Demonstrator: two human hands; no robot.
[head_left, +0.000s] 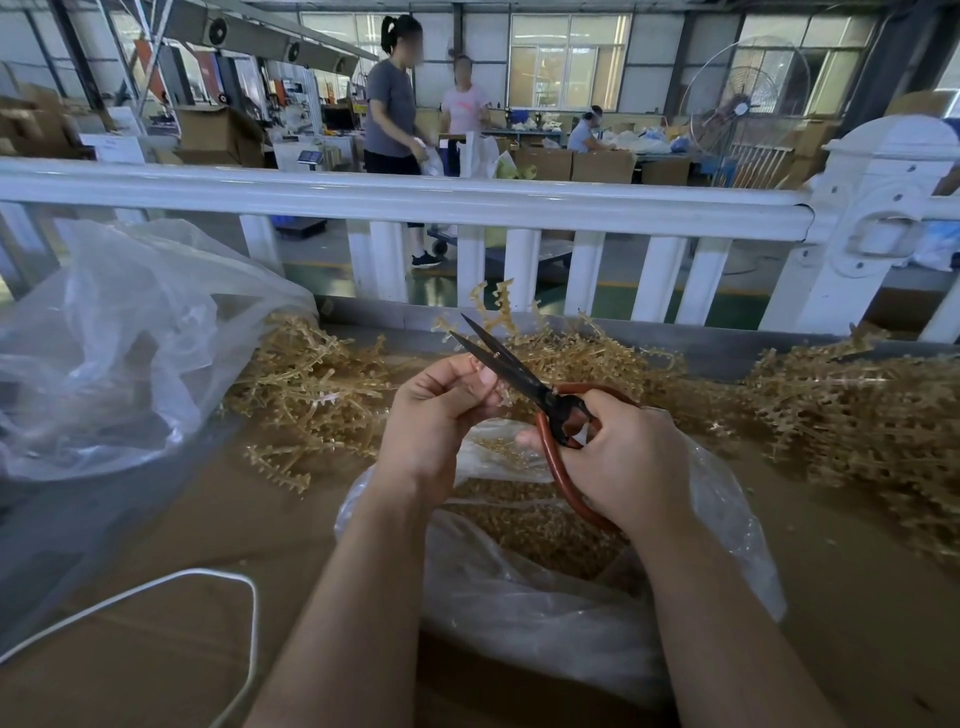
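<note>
My right hand grips black scissors by their red-brown handles, and the blades stand slightly apart, pointing up and left. My left hand pinches a small tan plastic piece just below the blades. Both hands hover over a clear plastic bag holding several small tan cut parts. Heaps of tan plastic sprue branches lie behind the hands on the cardboard-covered table.
A large crumpled clear bag sits at the left. More sprue branches pile at the right. A white cord loops on the table at the lower left. Behind the table a white fence runs, with people and boxes beyond.
</note>
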